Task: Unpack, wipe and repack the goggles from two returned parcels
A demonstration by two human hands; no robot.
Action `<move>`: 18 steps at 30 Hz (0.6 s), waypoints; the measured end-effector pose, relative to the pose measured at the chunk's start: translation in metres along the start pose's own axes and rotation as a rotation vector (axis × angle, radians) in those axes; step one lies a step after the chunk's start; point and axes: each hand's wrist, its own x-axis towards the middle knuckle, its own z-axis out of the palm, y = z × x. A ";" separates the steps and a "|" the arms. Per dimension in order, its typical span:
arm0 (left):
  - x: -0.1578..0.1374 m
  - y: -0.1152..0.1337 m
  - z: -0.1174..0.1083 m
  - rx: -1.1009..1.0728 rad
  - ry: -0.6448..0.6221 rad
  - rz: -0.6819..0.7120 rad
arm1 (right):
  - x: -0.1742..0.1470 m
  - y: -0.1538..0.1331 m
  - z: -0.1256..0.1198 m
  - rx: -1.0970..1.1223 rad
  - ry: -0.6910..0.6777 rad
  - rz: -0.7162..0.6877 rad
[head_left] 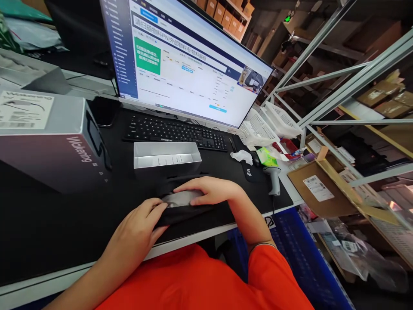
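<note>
At the desk's front edge, both my hands are on an open black case [174, 216] that looks soft, with a light grey piece [181, 198] showing inside it. My left hand [138, 226] pinches the case's near left edge, thumb below and fingers above. My right hand [211, 190] curves over the far right side, its thumb on the grey piece and its fingers along the far rim. What exactly the grey piece is, I cannot make out. Just beyond the case stands an open, light grey box tray [167, 161].
A boxed product marked Wakening [41, 142] stands at the left, near a dark phone [105, 111]. Behind are a black keyboard [174, 131] and a lit monitor [190, 64]. To the right lie crumpled white tissue [241, 157], a mouse [256, 159] and a barcode scanner [274, 178].
</note>
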 end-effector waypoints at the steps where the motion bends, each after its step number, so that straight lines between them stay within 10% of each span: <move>1: -0.001 0.000 0.001 -0.001 -0.004 -0.006 | -0.009 0.000 -0.001 0.032 0.053 0.014; 7: -0.002 0.001 0.002 0.048 0.036 0.050 | -0.068 -0.012 0.032 -0.072 0.473 0.174; 18: 0.016 0.017 0.006 -0.088 0.090 0.137 | -0.060 0.007 0.099 -0.375 0.447 0.145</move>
